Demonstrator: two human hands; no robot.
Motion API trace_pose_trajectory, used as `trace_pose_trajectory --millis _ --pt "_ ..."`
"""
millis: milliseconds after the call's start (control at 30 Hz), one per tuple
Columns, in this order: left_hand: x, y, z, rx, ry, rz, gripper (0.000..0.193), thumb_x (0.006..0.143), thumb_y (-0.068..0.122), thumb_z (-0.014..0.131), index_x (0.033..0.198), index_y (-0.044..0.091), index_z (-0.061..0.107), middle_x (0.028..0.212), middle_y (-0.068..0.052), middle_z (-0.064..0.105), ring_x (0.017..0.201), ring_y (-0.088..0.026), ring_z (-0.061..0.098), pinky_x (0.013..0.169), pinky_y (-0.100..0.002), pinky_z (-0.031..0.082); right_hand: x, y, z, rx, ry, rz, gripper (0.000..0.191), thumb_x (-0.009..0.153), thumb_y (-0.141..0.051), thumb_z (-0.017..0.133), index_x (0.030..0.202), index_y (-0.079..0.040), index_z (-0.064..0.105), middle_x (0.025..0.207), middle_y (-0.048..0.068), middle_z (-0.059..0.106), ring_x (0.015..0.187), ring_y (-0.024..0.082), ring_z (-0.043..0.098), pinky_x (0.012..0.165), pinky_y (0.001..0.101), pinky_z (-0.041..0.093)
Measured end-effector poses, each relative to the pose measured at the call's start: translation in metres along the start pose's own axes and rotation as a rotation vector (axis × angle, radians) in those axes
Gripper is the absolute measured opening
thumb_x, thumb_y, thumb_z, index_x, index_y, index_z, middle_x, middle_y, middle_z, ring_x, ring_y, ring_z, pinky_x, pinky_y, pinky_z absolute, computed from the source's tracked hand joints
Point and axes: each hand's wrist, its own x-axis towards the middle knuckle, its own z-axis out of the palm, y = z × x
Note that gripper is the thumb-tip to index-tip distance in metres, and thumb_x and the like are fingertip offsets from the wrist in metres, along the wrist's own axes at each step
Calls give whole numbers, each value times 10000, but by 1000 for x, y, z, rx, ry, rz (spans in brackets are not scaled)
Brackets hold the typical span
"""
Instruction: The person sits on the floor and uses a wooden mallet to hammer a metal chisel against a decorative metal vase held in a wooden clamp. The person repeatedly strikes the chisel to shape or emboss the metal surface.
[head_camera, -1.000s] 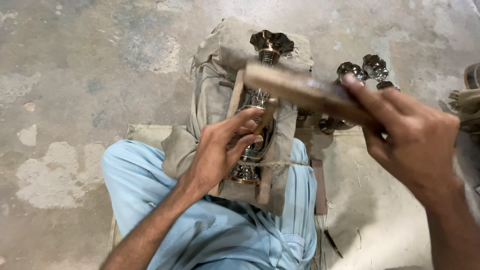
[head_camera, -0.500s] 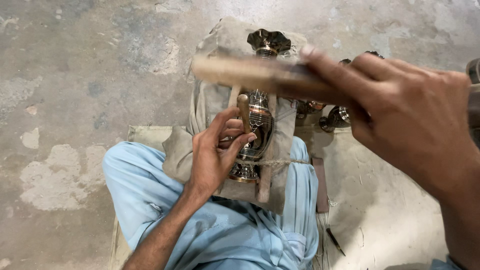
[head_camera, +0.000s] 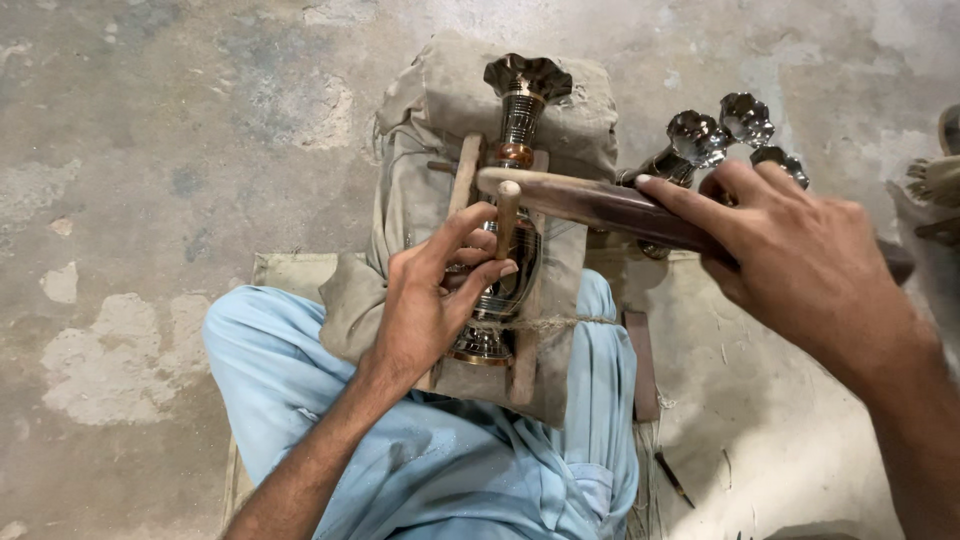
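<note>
Left hand (head_camera: 425, 300): grip pinching upright punch (head_camera: 507, 215) on the vase (head_camera: 505, 270).
Right hand (head_camera: 810, 265): grip clasping wooden striker (head_camera: 590, 200), lying crosswise directly above punch.

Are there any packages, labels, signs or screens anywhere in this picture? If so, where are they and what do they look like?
None: no package, label, sign or screen shows.
Nearest to one: a grey-brown cloth bundle tied with string, lying on the lap under the metal vase.
The left hand holds a small wooden-handled tool against the vase.
The right hand grips a dark wooden stick over it.
</note>
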Motion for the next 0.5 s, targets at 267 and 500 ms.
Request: trace_pose_trajectory --millis 267,500 --pt "-2 3 -1 -17 8 -23 519 922 81 783 1381 140 548 1047 -96 767 983 -191 803 724 -311 702 -2 9 -10 382 269 70 695 933 -229 704 1586 -317 484 1117 83 717 723 208 710 653 353 625" --pt "-1 4 -1 34 -8 -28 505 924 78 766 1379 112 550 1027 -89 788 966 -177 804 725 -301 700 3 3 -37 286 282 -9 780 862 -236 754 1591 -296 483 1061 68 782 689 198 739 633 345 621"
